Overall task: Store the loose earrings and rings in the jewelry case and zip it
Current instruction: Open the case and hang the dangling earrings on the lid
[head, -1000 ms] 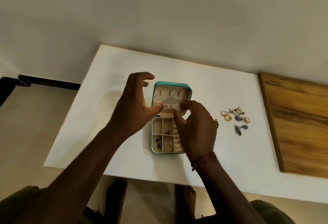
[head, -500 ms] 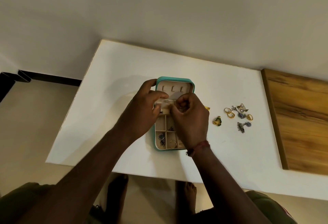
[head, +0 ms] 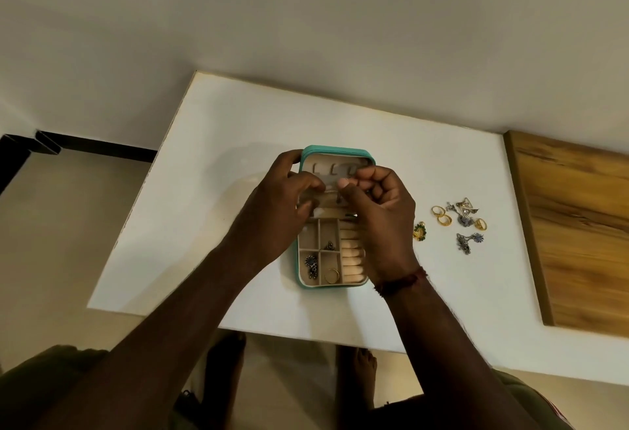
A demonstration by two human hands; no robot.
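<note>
The teal jewelry case (head: 337, 150) lies open on the white table (head: 238, 140), lid away from me. Its beige tray holds a gold ring (head: 332, 275), a dark earring (head: 311, 264) and a small earring (head: 329, 246) beside the ring rolls (head: 352, 259). My left hand (head: 279, 212) pinches the left end of a beige flap (head: 323, 196) over the hinge. My right hand (head: 381, 218) pinches its right end, fingers curled; anything else in them is hidden. To the right lie a gold-green earring (head: 420, 230), gold rings (head: 441, 215) and silver earrings (head: 464, 212).
A wooden board (head: 578, 225) lies on the table's right part, just past the loose jewelry. The table's far edge meets a plain wall. Bare feet (head: 364, 365) show under the near edge. White tabletop stretches left of the case.
Both hands moved up from the tray toward the lid, still pinching the flap. The right hand no longer covers the gold-green earring.
</note>
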